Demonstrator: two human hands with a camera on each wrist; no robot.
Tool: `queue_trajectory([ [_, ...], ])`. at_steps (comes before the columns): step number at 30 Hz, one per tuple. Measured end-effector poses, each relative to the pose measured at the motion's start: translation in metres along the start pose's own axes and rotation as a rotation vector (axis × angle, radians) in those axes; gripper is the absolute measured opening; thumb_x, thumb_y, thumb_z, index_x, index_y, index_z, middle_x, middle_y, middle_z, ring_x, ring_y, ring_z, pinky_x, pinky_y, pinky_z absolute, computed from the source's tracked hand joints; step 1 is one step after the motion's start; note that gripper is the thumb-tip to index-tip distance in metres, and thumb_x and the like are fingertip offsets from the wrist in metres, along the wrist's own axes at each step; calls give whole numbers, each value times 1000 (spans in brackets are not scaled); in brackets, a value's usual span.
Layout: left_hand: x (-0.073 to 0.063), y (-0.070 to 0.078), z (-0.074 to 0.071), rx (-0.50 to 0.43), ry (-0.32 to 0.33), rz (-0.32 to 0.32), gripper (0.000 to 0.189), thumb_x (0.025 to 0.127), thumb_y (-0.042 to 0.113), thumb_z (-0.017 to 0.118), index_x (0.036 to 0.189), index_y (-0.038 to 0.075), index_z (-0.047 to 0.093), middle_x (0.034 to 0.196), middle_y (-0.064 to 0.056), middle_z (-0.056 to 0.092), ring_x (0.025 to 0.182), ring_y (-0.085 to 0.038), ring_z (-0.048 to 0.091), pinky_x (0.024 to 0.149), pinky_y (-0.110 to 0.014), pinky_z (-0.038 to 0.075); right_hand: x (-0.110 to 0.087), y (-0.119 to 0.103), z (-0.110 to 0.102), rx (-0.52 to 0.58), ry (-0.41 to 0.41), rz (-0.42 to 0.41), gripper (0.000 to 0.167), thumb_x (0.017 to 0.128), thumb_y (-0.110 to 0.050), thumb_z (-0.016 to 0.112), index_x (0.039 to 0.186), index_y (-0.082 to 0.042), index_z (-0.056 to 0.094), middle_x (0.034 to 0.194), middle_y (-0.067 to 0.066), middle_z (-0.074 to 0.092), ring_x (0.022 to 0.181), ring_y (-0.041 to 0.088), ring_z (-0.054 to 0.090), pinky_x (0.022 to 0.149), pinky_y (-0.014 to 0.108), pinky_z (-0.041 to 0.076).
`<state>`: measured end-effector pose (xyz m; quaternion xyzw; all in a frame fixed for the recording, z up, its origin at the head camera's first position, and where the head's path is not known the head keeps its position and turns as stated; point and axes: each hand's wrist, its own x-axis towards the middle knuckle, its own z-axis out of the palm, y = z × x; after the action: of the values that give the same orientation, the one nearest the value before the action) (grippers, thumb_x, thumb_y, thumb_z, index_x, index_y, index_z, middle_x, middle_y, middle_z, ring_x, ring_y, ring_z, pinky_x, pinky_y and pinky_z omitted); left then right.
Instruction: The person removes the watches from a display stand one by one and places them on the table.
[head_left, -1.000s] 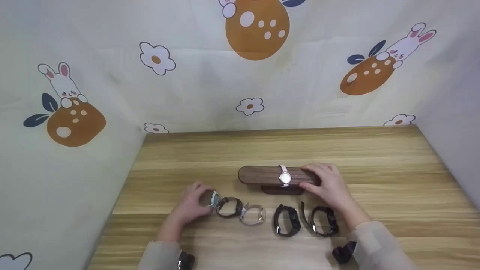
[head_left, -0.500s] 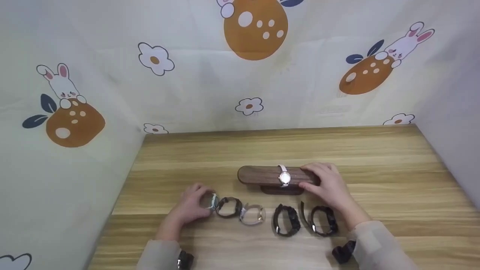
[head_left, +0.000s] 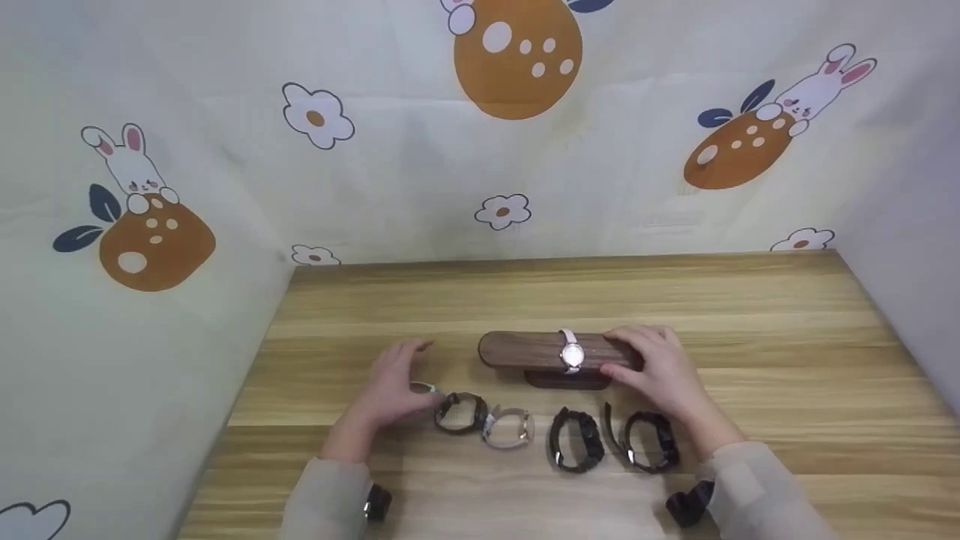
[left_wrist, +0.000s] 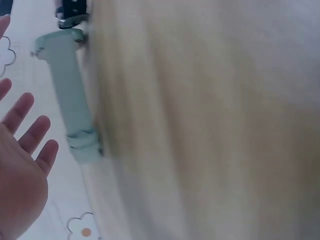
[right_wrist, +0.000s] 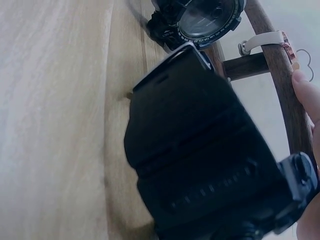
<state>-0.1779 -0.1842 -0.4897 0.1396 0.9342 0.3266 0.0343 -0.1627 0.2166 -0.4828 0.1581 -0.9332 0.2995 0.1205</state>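
Observation:
My left hand (head_left: 394, 386) is open at the left end of a row of watches, fingers spread. Beside it a pale green watch (left_wrist: 72, 95) stands on its edge in the left wrist view, apart from the fingers; the hand mostly hides it in the head view. My right hand (head_left: 656, 371) grips the right end of a dark wooden watch stand (head_left: 517, 351), thumb in front and fingers over the top. Around the stand's bar sits a white-strapped watch (head_left: 572, 355) with a round face.
A dark watch (head_left: 461, 413) and a pale-strapped watch (head_left: 508, 429) stand right of the left hand. Before the stand are two chunky black watches (head_left: 576, 440) (head_left: 651, 442). A patterned cloth wall (head_left: 405, 172) borders the wooden table (head_left: 420, 300) behind.
My left hand has let go of the pale green watch; its fingers have spread and lifted slightly away. The right hand and the stand have kept their place.

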Motion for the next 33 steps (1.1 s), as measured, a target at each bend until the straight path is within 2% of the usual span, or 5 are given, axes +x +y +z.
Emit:
queue_trajectory([
  [8,15,25,-2,-2,-8,57,91,64,41,81,141,19,39,135,-8,42,125,-32,35,102,-56,30,0,-1,-1,-1,-5,7,53,75,-40,76,120,-16,62,122,6,60,104,25,46,90,49,39],
  [17,29,49,6,-19,-33,93,90,64,39,82,141,22,39,139,-6,40,129,-30,31,104,-56,28,-1,-2,-1,-7,-14,21,55,75,-44,74,121,-15,62,122,7,60,105,26,46,90,49,39],
  [24,37,63,12,13,-26,224,86,66,40,81,138,16,42,134,-8,44,125,-29,38,105,-50,29,1,-1,-1,-5,4,1,54,74,-42,75,119,-14,63,121,8,60,103,27,47,89,47,39],
  [33,46,86,22,69,-53,311,84,67,44,79,137,14,44,129,-7,50,120,-25,43,103,-45,33,0,0,0,-9,13,-6,52,74,-40,76,118,-15,63,120,7,61,102,27,48,89,47,38],
])
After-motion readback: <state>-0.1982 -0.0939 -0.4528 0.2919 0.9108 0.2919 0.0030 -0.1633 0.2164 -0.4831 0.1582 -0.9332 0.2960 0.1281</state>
